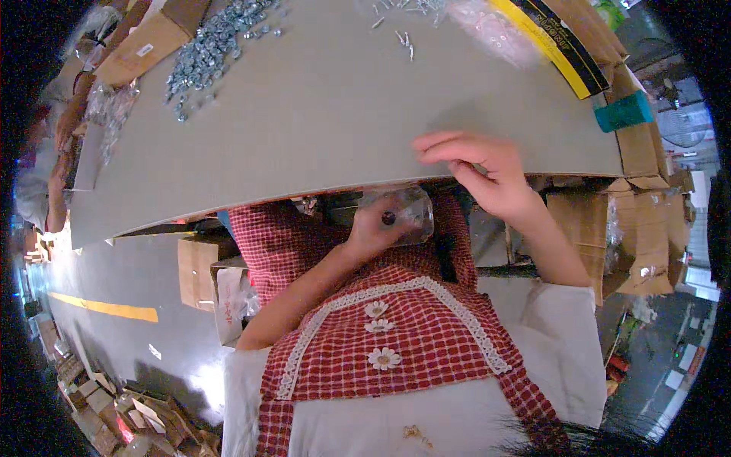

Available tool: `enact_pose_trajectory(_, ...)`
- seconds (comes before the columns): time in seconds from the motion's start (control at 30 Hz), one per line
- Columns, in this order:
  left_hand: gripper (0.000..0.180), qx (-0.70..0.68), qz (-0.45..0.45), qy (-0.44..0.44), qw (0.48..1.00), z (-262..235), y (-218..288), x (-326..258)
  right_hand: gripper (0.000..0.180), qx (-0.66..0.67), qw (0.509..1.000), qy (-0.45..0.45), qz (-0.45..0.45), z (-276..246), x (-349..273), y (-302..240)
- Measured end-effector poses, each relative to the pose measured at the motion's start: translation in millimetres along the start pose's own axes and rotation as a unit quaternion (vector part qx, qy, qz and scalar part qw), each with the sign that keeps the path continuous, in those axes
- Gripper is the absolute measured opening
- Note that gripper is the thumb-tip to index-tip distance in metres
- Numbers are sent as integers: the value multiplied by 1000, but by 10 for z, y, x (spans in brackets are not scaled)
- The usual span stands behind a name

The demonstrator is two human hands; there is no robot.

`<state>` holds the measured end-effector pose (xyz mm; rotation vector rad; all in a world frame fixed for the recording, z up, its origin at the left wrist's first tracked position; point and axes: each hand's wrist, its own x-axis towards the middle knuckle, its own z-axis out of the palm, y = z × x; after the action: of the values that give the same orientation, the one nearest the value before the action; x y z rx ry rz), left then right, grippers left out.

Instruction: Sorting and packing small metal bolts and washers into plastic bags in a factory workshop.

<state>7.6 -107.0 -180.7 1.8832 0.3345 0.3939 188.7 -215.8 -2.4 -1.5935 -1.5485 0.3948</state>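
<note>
Below the table's near edge, over my lap, my left hand (369, 228) holds a clear plastic bag (416, 215). A small dark round spot shows at the bag and fingers; I cannot make out what it is. Just above the table edge, to the right, my right hand (491, 171) hovers with fingers stretched forward and the thumb apart. Nothing shows in it. On the grey tabletop (327, 114), a pile of small shiny metal fittings (217, 57) lies at the far left. Several silver screws (407, 42) are scattered at the far middle.
Pinkish clear plastic bags (499, 30) lie beside a yellow-and-black carton edge (556, 49) at the far right. A teal roll (624, 113) sits at the right corner. Cardboard boxes (145, 49) stand far left, with another person's arm (68, 122) beyond. More cartons (643, 236) stand lower right.
</note>
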Motion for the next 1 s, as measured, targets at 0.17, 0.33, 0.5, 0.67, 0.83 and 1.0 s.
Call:
enact_pose_trajectory(0.17, 43, 21, 14, -42, 999, -111, -69, -17, 34, 12, 1000, 1, 3, 150, 107, 59)
enact_pose_trajectory(0.33, 43, 49, 65, -133, 988, -687, -126, -293, 34, -12, 999, -25, -31, 290, 180, -25)
enact_pose_trajectory(0.5, 67, -331, -70, -59, 939, -1186, 566, -492, 29, -23, 972, -91, -213, 734, 342, -380)
enact_pose_trajectory(0.67, 75, -221, 96, 16, 970, -1305, 920, -478, 16, -11, 955, -93, -282, 835, 587, -579)
enact_pose_trajectory(0.83, 26, -120, 50, 170, 977, -1359, 1385, -125, 13, -27, 979, 32, -198, 655, 575, -598)
enact_pose_trajectory(1.0, 5, -59, 53, 216, 973, -1305, 1581, 49, 10, -46, 990, 69, -115, 473, 522, -574)
